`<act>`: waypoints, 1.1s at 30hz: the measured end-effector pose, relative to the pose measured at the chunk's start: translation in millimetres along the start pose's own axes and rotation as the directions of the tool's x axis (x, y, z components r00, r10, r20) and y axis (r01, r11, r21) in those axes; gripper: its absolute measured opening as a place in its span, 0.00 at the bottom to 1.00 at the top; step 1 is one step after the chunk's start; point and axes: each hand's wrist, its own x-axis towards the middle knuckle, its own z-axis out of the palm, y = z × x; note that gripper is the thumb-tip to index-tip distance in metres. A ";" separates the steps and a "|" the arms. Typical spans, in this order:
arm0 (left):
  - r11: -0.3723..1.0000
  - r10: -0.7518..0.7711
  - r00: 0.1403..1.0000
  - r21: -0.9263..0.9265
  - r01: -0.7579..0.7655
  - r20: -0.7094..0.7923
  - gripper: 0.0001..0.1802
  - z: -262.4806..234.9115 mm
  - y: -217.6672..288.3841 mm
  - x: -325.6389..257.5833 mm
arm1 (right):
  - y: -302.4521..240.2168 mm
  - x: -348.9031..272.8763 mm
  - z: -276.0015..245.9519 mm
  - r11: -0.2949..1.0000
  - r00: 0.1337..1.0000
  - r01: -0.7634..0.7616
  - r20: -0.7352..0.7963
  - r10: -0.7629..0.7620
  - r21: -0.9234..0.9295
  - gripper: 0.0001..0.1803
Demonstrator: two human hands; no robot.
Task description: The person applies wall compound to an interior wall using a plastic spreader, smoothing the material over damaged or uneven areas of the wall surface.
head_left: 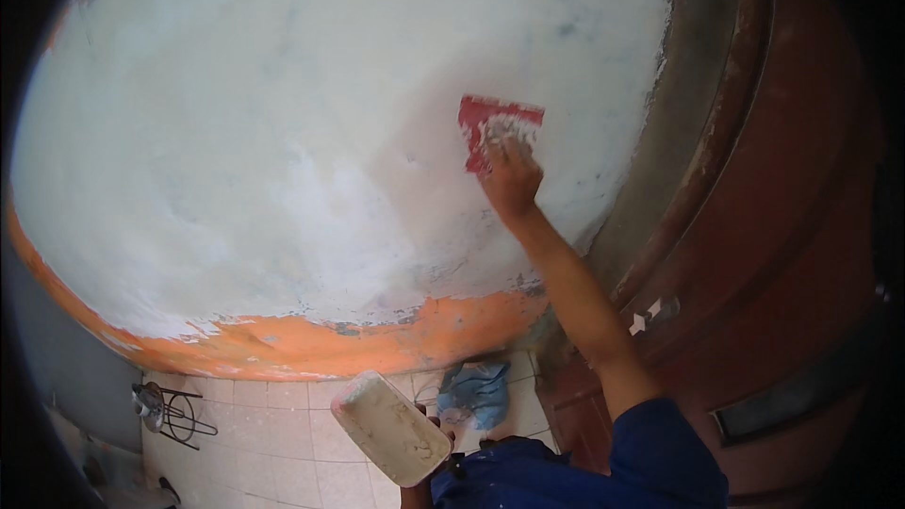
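Note:
With my right arm stretched up, my right hand (512, 177) is closed on a red plastering trowel (478, 115) laid against the wall. White filler is smeared over the trowel's face and around my fingers. The wall (311, 85) is coated in pale, patchy filler, with an orange strip (443, 325) bare along its foot. Low in front of my body, my left hand (436, 422) grips a long, light-coloured trough (396, 429) by its side. Some filler clings to the inside of the trough. Most of my left hand is hidden behind it.
A dark red door (792, 226) in a brown frame stands at the right, with a metal handle (655, 315). On the tiled floor (283, 424) lies a crumpled blue plastic bag (476, 394). A black metal stool (179, 415) stands at the lower left by a grey wall (71, 320).

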 end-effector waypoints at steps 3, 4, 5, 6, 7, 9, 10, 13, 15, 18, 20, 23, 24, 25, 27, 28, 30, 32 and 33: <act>1.000 0.006 1.000 0.007 -0.006 -0.023 0.32 7.0 -5.8 1.9 | -15.6 -54.9 1.8 0.997 0.992 0.072 0.100 -0.072 0.001 0.16; 1.000 -0.010 0.999 0.007 0.011 -0.039 0.32 10.1 -8.2 5.5 | -12.9 -71.2 -0.4 0.995 0.990 0.097 0.102 -0.098 0.012 0.16; 1.000 -0.020 0.999 0.011 0.020 -0.046 0.32 13.4 -8.9 7.0 | -17.0 -77.6 -6.7 0.997 0.990 0.058 0.127 -0.063 0.043 0.15; 0.998 -0.064 0.998 0.004 0.064 0.000 0.32 11.8 -7.9 7.5 | -18.7 -81.2 -11.4 0.997 0.988 0.017 0.154 -0.029 0.073 0.14; 0.995 -0.101 0.994 0.003 0.101 0.050 0.32 8.2 -5.5 8.4 | -19.9 -75.5 -17.0 0.993 0.985 -0.039 0.171 0.019 0.116 0.14; 0.993 -0.121 0.987 0.007 0.121 0.103 0.32 5.8 -2.3 5.3 | -21.7 -49.5 -37.6 0.969 0.973 -0.149 0.202 0.109 0.199 0.13; 0.994 -0.113 0.988 0.005 0.113 0.105 0.32 1.9 -3.2 1.9 | -17.6 -25.3 -51.7 0.972 0.974 -0.183 0.163 0.159 0.146 0.12; 0.996 -0.015 0.998 0.093 0.010 0.055 0.32 -1.5 -2.8 -11.7 | -1.2 59.6 -78.4 0.979 0.981 -0.190 0.039 0.188 0.070 0.06; 0.988 0.047 0.999 0.150 -0.048 0.007 0.32 -1.0 -3.7 -20.1 | 9.1 102.4 -84.9 0.992 0.991 -0.117 0.052 0.120 -0.049 0.08; 0.988 0.066 0.998 0.142 -0.064 -0.009 0.32 -4.0 -3.0 -21.3 | 16.0 95.9 -61.8 0.985 0.999 0.001 -0.033 -0.007 -0.170 0.11; 0.996 0.049 0.998 0.074 -0.052 0.043 0.32 -6.3 2.5 -18.6 | 12.6 70.5 -49.8 0.985 0.998 0.006 0.063 0.005 -0.172 0.16; 0.994 -0.013 0.995 0.110 0.002 0.095 0.31 -1.4 3.6 -12.3 | -1.9 43.8 -53.2 0.990 0.979 0.003 0.204 0.026 -0.139 0.19; 0.994 -0.014 0.996 0.114 0.005 0.083 0.30 -0.4 1.5 -11.0 | -1.8 37.5 -51.9 0.991 0.972 0.003 0.235 0.030 -0.137 0.20; 0.994 0.008 0.999 0.111 -0.011 0.031 0.30 4.1 -0.2 -11.5 | -2.0 34.8 -53.0 0.991 0.965 0.002 0.260 0.034 -0.137 0.20; 0.997 0.017 0.999 0.077 -0.014 -0.037 0.30 12.6 -5.9 -10.5 | -4.6 28.4 -57.7 0.995 0.964 0.008 0.264 0.020 -0.103 0.21; 0.999 0.002 0.999 0.041 0.000 -0.053 0.30 19.3 -11.1 -8.0 | -5.7 23.3 -59.4 0.996 0.964 0.014 0.267 0.011 -0.089 0.21; 0.999 -0.028 0.994 -0.041 0.024 -0.102 0.31 21.1 -16.6 -8.2 | -3.3 10.2 -60.7 0.997 0.925 -0.041 0.376 0.062 -0.063 0.18; 0.997 -0.055 0.993 -0.054 0.049 -0.103 0.33 16.8 -6.6 -4.5 | -9.1 2.6 -60.4 0.992 0.878 -0.108 0.463 0.123 -0.059 0.16; 0.997 -0.068 0.993 -0.044 0.064 -0.093 0.33 5.8 -0.6 -7.6 | -3.3 -4.3 -62.7 0.990 0.919 -0.131 0.381 0.104 0.045 0.12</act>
